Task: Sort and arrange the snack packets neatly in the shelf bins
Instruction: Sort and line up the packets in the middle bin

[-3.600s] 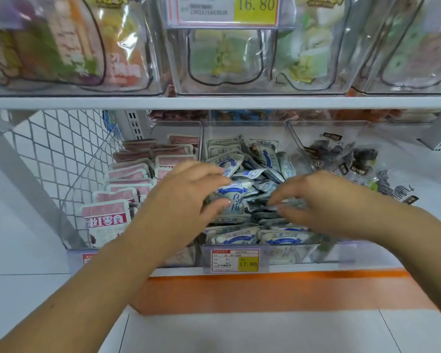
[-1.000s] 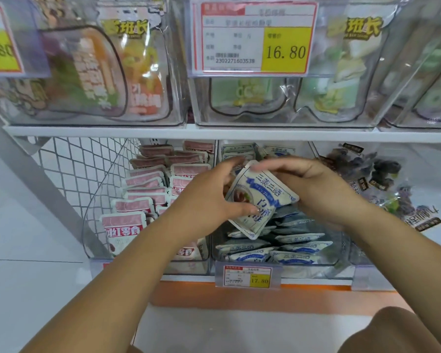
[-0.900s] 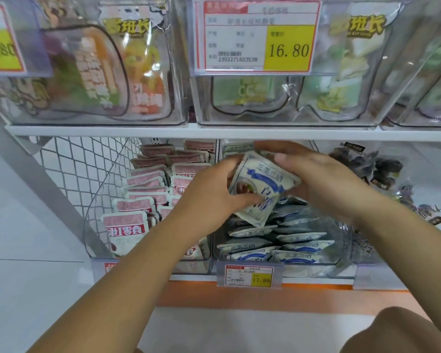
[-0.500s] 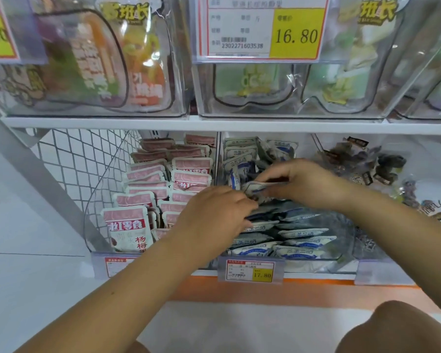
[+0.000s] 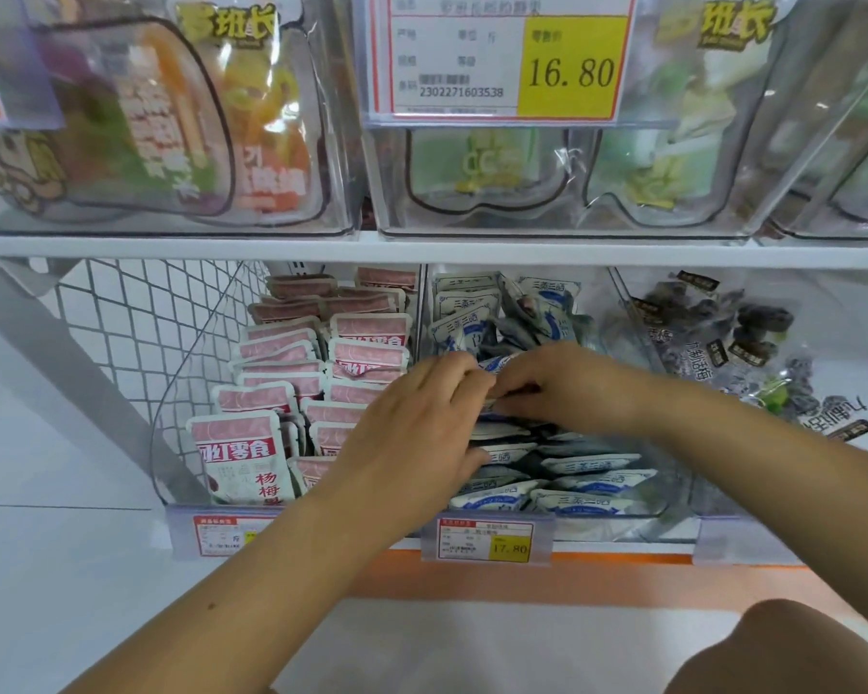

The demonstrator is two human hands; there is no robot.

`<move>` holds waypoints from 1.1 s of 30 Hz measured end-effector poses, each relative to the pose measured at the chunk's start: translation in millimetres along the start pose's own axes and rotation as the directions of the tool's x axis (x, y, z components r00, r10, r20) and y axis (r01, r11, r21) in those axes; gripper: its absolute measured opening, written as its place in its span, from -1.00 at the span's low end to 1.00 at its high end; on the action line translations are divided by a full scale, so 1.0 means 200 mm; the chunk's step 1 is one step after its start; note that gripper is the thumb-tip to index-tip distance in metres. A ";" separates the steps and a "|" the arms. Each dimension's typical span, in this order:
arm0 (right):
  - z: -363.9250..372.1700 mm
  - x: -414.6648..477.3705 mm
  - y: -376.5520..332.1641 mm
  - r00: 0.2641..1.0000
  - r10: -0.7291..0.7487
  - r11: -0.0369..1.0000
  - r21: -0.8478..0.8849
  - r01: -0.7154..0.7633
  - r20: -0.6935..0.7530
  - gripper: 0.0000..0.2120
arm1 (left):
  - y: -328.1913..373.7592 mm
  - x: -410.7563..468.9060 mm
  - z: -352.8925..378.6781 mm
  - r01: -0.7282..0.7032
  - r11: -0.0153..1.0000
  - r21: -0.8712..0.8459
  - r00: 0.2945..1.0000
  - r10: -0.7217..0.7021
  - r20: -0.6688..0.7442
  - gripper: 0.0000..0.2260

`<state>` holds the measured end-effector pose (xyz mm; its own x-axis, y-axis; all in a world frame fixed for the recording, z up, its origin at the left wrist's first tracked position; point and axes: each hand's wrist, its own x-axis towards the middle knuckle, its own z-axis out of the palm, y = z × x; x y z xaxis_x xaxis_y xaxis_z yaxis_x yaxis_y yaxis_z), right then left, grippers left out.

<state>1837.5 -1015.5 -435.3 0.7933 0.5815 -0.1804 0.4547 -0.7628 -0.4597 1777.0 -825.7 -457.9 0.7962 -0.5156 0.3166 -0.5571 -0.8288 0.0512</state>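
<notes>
Mid-frame, both hands, left hand (image 5: 422, 423) and right hand (image 5: 567, 388), have fingers pinching a blue-white packet (image 5: 497, 365) over the middle bin (image 5: 672, 498); next, I'd guess, tuck it upright.

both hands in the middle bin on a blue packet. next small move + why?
Probably seat that blue-and-white packet upright behind the front rows. Both the left hand and right hand pinch it over the middle bin, where the front packets stand in rows while those at the back lie jumbled.
</notes>
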 end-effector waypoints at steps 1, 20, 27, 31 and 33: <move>-0.05 -0.01 0.00 0.997 0.036 0.999 0.020 -0.037 0.070 -0.82 | 0.01 0.01 0.00 0.001 0.999 0.042 1.000 -0.002 0.018 -0.39; -0.18 0.15 0.08 0.860 0.272 0.942 -0.301 -0.146 0.432 -0.53 | 0.07 0.23 0.02 -0.072 0.996 0.044 0.928 0.051 0.370 -0.47; -0.19 0.15 0.16 0.911 0.277 0.916 -0.372 -0.153 0.306 -0.59 | 0.00 0.27 -0.02 -0.164 0.979 0.121 0.814 0.065 0.577 -0.59; -0.12 0.19 0.20 0.926 0.252 0.845 -0.530 -0.069 0.281 -0.54 | -0.02 0.28 -0.04 -0.175 0.983 0.048 0.818 0.118 0.564 -0.60; -0.08 0.21 0.20 0.923 0.276 0.757 -0.653 -0.036 0.269 -0.38 | -0.03 0.28 -0.04 -0.173 0.985 0.009 0.824 0.139 0.550 -0.59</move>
<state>1895.3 -1025.6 -446.8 0.7483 0.4023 -0.5275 0.5800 -0.7826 0.2260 1823.3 -848.4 -432.7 0.7078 -0.6596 -0.2529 -0.6842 -0.7292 -0.0129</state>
